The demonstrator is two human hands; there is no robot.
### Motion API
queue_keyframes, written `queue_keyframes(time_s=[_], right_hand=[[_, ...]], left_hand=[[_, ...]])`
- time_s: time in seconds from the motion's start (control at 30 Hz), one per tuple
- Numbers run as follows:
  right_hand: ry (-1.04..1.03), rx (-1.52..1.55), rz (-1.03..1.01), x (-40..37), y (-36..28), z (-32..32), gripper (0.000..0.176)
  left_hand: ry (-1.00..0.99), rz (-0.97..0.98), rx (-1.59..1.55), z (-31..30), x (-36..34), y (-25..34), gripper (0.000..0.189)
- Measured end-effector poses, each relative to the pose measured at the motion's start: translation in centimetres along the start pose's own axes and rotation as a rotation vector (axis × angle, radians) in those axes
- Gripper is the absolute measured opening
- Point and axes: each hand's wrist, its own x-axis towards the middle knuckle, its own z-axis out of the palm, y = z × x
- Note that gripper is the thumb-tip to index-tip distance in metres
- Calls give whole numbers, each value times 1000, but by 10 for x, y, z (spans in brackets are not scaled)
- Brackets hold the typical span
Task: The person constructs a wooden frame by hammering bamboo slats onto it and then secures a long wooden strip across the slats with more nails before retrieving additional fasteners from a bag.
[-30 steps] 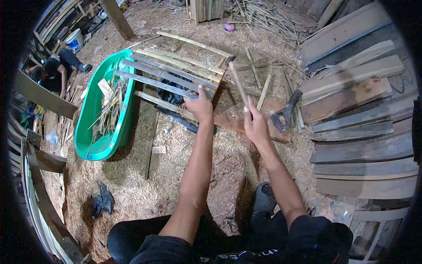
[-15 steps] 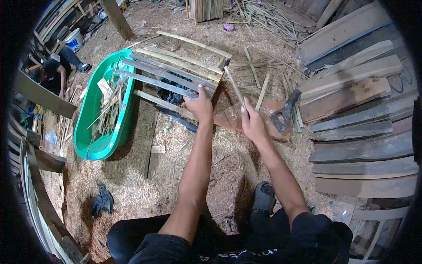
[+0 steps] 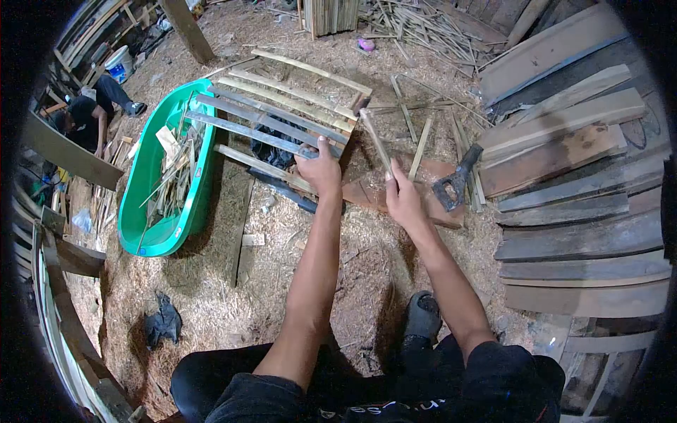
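Note:
My left hand (image 3: 321, 168) is closed round the near end of a slatted wooden crate (image 3: 282, 116), its thumb resting on a grey slat. The crate's slats run away to the left, some pale and some grey. A hammer (image 3: 375, 141) is in my right hand (image 3: 407, 201), its wooden handle gripped near the lower end. The dark hammer head is up beside the crate's right end. Beneath and behind the slats lies some black plastic (image 3: 271, 144). A handsaw (image 3: 455, 185) with a dark handle rests just right of my right hand.
A green tub (image 3: 130, 236) of wood scraps stands left of the crate. Planks (image 3: 564, 194) lie in a row along the right. Thin sticks (image 3: 423, 32) are piled at the back. A person (image 3: 92, 116) crouches at the far left. Wood shavings cover the floor.
The hammer head has shifted very slightly beside the crate's end, and its dark end shows more clearly. My left hand and the crate have stayed in place.

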Motion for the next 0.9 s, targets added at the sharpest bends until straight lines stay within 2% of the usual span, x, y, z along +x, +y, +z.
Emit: queue_keyframes(time_s=[0.07,0.17,0.2,0.3,0.33,0.43,0.47,0.57,0.6,0.67,0.77,0.8,0.83,0.87,0.9], right_hand=[[-70,-45,72,0,-6,-10,47],[175,64,-93,-8,-4,-2,46],[170,57,-97,-9,-2,1,47],[-132,-99,77,0,0,-9,48],[-114,-13,103,3,-4,-12,48],[147,66,-67,-3,-3,-3,48],[91,55,30,-5,-1,0,48],[-111,-108,62,3,3,-6,48],[-121,-90,110,4,-14,-16,48],[84,-9,-72,-2,-8,-7,48],[46,-31,11,-7,12,2,46],[-81,-12,163,-4,4,-6,46],[-209,8,318,-3,1,-11,46],[-21,-57,82,-5,17,-8,47],[67,-13,22,-4,16,-6,47]], left_hand=[[-7,12,-21,3,4,-5,40],[-4,-4,-2,-4,4,-11,41],[-2,-17,4,-6,1,-8,41],[-5,-39,-9,0,0,2,41],[-3,-45,-15,1,4,-2,40],[-8,-71,-36,-2,3,4,38],[-17,-81,-46,-2,-1,9,37],[-33,-45,-64,-1,-1,5,37],[-29,-19,-71,2,0,4,36],[-15,18,-67,0,-2,-1,36],[-29,27,-99,1,-5,0,37],[-33,-66,-100,1,-8,8,38],[-37,-28,-80,0,-9,4,38],[-38,13,-64,1,-6,-1,38],[-32,53,-46,1,-4,3,38]])
